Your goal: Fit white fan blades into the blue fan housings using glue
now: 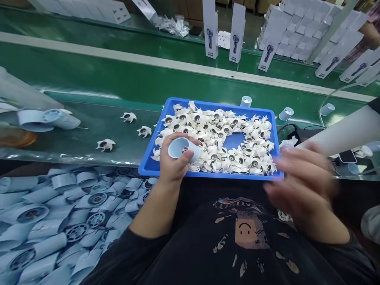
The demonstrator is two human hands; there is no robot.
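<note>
My left hand (173, 164) is wrapped round a pale blue plastic cylinder housing (192, 151), its round mouth tilted up toward me. Small metal and wire parts show inside it. Below that hand and beyond it lies a blue tray (151, 168) heaped with white fan impellers (208, 130), many with dark round hubs; a patch of bare tray floor shows right of the middle. Off the tray's right front corner is my right hand (305, 182), smeared by motion. Whether its fingers hold anything cannot be made out.
Many pale blue housings (59, 221) fill the lower left. Loose impellers (106, 145) lie left of the tray. Small cups (286, 114) stand on the green conveyor (133, 75). Printed white boxes (210, 35) line its far side. A thick white tube (338, 128) slants in at right.
</note>
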